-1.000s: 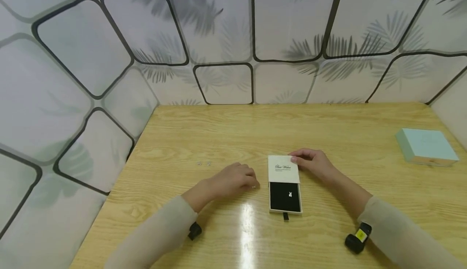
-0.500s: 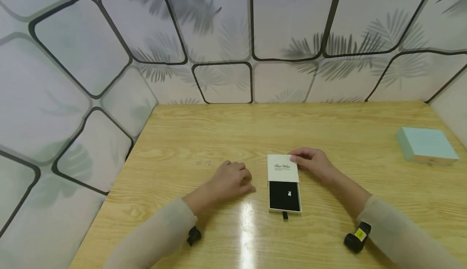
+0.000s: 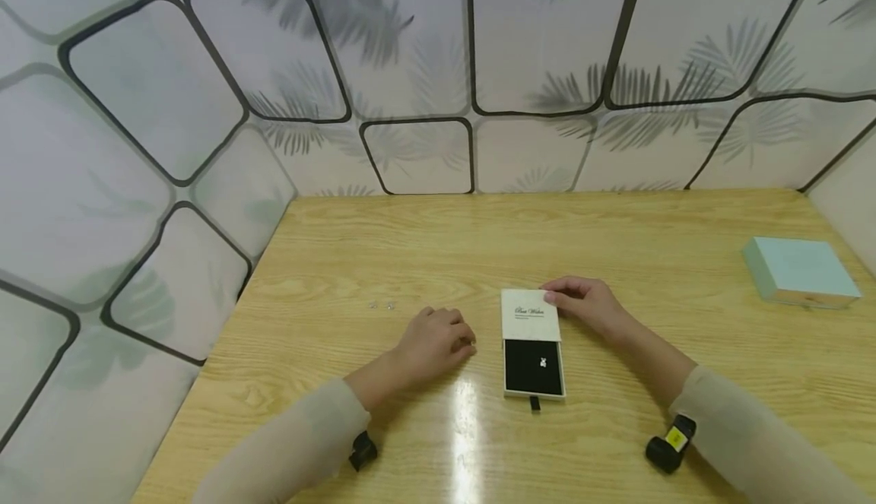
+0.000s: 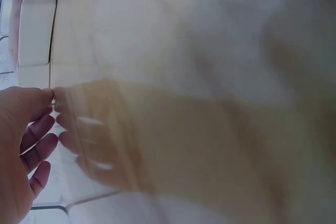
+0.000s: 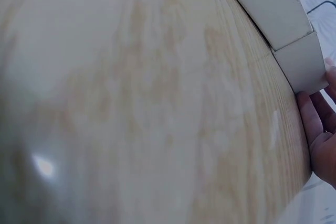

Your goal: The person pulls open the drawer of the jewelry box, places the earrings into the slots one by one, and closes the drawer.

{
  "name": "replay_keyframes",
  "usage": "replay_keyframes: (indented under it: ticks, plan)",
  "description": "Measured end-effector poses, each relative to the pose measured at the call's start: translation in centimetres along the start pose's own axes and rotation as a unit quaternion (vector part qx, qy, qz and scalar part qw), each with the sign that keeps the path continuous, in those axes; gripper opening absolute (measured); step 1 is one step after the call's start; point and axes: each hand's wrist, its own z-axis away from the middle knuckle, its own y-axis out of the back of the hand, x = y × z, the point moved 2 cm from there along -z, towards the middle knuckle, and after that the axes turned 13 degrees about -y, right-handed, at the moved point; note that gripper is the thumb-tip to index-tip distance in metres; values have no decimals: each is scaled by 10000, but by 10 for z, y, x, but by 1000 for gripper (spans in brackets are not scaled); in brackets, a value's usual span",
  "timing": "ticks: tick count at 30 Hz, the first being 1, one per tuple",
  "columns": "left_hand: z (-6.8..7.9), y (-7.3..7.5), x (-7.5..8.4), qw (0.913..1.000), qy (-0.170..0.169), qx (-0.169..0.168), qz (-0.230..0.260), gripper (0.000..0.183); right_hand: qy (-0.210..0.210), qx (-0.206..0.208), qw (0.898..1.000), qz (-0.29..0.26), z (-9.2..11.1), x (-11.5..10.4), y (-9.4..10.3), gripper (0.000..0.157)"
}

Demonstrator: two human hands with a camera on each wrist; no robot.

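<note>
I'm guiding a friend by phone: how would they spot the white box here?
On the wooden table, look between the left hand and the right hand. There lies the white box with script lettering. Unlike the pale-blue box at the table's right, its drawer is open, showing a black lining.

A white rectangular slide box (image 3: 530, 328) with dark lettering (image 3: 530, 312) lay on the yellowish wood-grain table (image 3: 383, 249), its drawer (image 3: 520, 395) partly out and a small silvery ornament (image 3: 544, 362) on the black lining (image 3: 522, 367). A tiny glinting piece (image 4: 54, 105), its shape unclear, was pinched in the left hand (image 3: 436, 343).
</note>
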Motion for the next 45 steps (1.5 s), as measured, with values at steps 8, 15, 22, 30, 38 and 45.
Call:
replay_keyframes:
  ticks: [8, 15, 22, 30, 38, 45]
  plan:
    - [2, -5, -1, 9994, 129, 152, 295, 12, 37, 30, 10000, -52, 0, 1, -1, 37]
    - [4, -2, -1, 9841, -366, 1524, 832, 10, 61, 65, 9999, -67, 1, 2, 0, 37]
    - [2, 0, 3, 9528, -920, 2348, 1691, 13, 33, -7, 9999, -144, 0, 5, 2, 39]
    - [-2, 2, 13, 9332, -1189, 2518, 2270, 17, 37, -61, 9998, -210, 0, 6, 0, 39]
    - [-6, 6, 18, 9218, -1438, 2673, 2413, 19, 54, 15, 10000, -68, -1, 5, 1, 40]
    - [-10, 5, 22, 9205, -1410, 2615, 2537, 18, 109, 118, 9999, 37, -1, 5, 0, 38]
